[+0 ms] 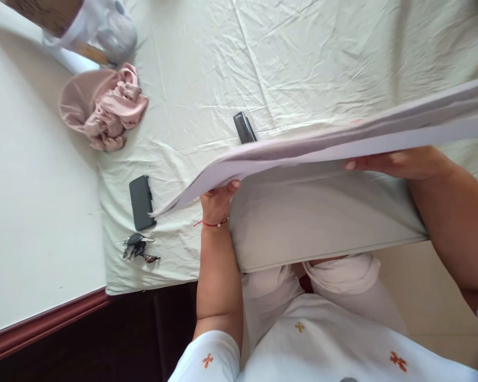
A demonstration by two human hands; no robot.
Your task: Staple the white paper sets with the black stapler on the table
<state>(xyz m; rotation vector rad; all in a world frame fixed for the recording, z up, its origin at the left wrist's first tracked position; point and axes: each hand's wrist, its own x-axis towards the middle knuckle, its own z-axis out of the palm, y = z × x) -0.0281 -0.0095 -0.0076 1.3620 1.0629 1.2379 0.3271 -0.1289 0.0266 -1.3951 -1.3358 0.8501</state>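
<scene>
A wide stack of white paper sheets [287, 151] is held up on edge above the cloth-covered table, seen almost edge-on. My left hand [219, 200], with a red thread bracelet at the wrist, grips the stack on its left part, thumb on the near side. Farther right, my right hand [402, 162] holds the same stack, its thumb lying along the near face. The other fingers of both hands are mostly hidden by the paper. Just behind the sheets lies a black stapler [245, 127], its lower end covered by them.
A dark phone [141, 202] and a bunch of keys [137, 246] lie on the pale wrinkled tablecloth [199, 74] at left. Beyond them sits a crumpled pink satin cloth [107, 109], near a white container [85, 26] beside the wall [35, 175]. The table's front edge is near my lap.
</scene>
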